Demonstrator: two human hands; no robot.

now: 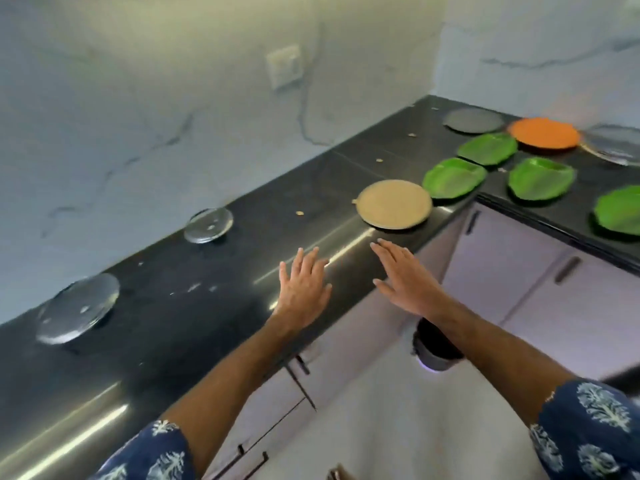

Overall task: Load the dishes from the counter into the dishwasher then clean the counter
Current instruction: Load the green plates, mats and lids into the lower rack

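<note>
Both hands are held out flat over the front edge of the black counter [242,271], and nothing is gripped by either. The left hand [303,289] is spread with its fingers straight, above the counter's shiny front strip. The right hand [403,277] is also opened wide, fingers straight and pointed up toward the tan plate [394,208]. That plate is seen just beyond the right fingertips [377,244], apart from them, with a strip of bare counter between; whether the palms touch the surface cannot be told.

Further left on the counter two glass plates are set: a small one [208,225] near the wall and a larger one [78,308] well to the left of the left hand.

Past the tan plate, around the corner of the counter, four green leaf-shaped plates are laid: one [453,177] just beside the tan plate, one [487,148] behind it, one [541,177] to the right, and one [620,211] at the frame's right edge. Behind them a dark grey plate [473,121], an orange plate [544,132] and a further clear plate [614,143] are ranged. A few crumbs [299,213] are scattered on the counter.

Pale cabinet doors [502,265] are seen below the counter.
</note>
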